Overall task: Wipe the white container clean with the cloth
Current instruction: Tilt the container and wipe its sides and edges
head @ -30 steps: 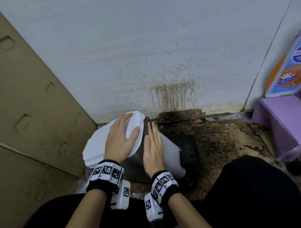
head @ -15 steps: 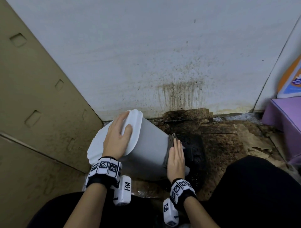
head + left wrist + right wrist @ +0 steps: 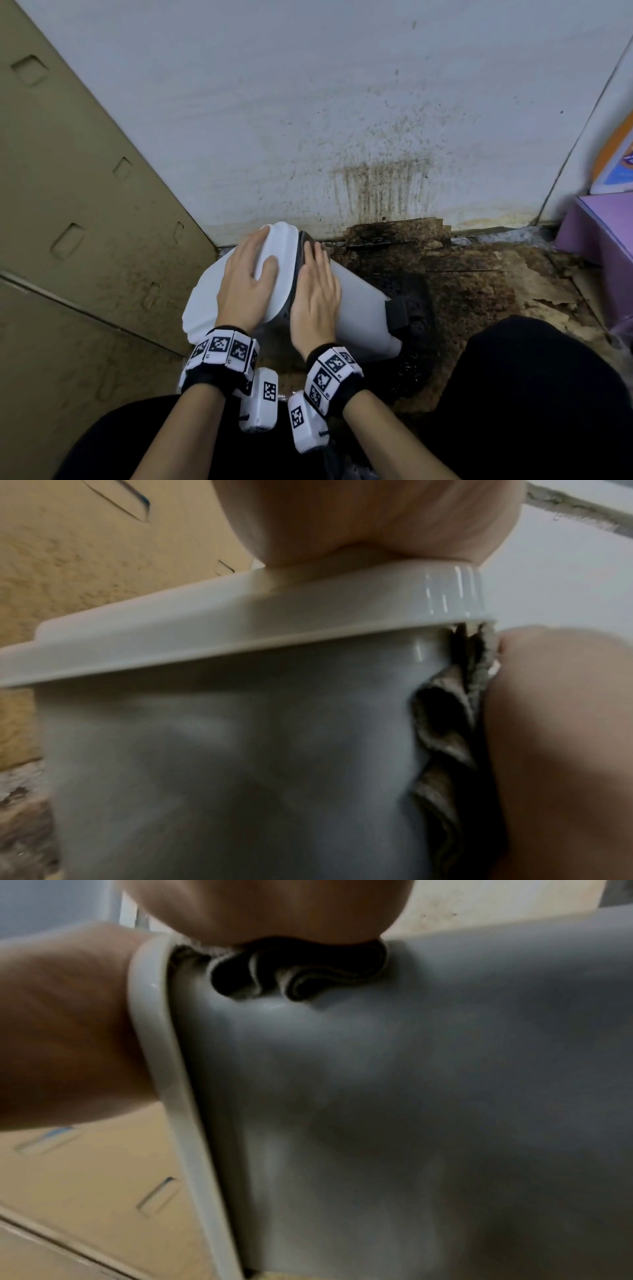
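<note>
The white container (image 3: 359, 308) lies tipped on its side on the stained floor (image 3: 479, 281), lid end toward the cardboard box (image 3: 85, 222) on the left, base toward the black-clad knee (image 3: 534, 394) on the right. The left hand (image 3: 245, 284) is spread flat over the white lid (image 3: 281, 260), fingers (image 3: 253, 240) straight and a little apart, thumb lying across the lid face, nothing gripped. The right hand (image 3: 317, 294) lies flat on the container's side just below the lid's rim, fingers straight and close together, pressing the cloth (image 3: 303, 246) against the plastic; only a dark edge of it peeks out ahead of the fingertips. From the left wrist, the cloth (image 3: 445, 737) shows bunched in grey folds, squeezed between the container wall (image 3: 240, 764) and the right hand (image 3: 555, 750), right up under the lid rim (image 3: 240, 631). From the right wrist, those folds (image 3: 298, 969) sit crumpled under the palm (image 3: 274, 909), touching the grey-white wall (image 3: 411, 1096). A dirty streaked wall (image 3: 376, 185) rises behind, and a purple box (image 3: 603, 226) sits at the far right
</note>
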`<state>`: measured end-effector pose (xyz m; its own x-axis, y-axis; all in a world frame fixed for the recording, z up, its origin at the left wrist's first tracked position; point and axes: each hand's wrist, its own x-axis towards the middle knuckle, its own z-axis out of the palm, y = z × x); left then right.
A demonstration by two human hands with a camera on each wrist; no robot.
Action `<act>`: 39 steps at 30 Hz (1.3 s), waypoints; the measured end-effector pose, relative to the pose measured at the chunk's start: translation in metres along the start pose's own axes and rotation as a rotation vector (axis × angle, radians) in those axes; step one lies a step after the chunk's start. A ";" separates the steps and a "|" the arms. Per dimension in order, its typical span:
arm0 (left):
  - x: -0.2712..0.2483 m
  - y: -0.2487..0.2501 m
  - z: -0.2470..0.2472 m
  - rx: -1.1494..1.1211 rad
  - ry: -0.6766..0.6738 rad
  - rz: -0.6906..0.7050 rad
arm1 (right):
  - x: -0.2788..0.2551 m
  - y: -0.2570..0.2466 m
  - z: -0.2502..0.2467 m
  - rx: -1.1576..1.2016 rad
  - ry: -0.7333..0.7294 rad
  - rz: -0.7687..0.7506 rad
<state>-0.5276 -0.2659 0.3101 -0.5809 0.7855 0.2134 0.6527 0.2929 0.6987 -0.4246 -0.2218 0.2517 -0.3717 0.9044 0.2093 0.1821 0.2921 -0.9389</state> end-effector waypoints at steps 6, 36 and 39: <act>-0.002 0.005 0.001 -0.032 0.003 -0.023 | -0.008 0.037 -0.020 -0.093 0.003 -0.193; -0.009 0.030 0.010 0.017 0.025 -0.099 | -0.002 0.021 -0.012 0.032 0.077 0.118; -0.008 0.033 0.012 0.038 0.013 -0.098 | 0.006 0.027 -0.020 -0.006 0.005 0.049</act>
<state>-0.4956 -0.2563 0.3237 -0.6490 0.7449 0.1546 0.6104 0.3885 0.6903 -0.4035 -0.2016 0.2328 -0.3580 0.9191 0.1646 0.2055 0.2495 -0.9463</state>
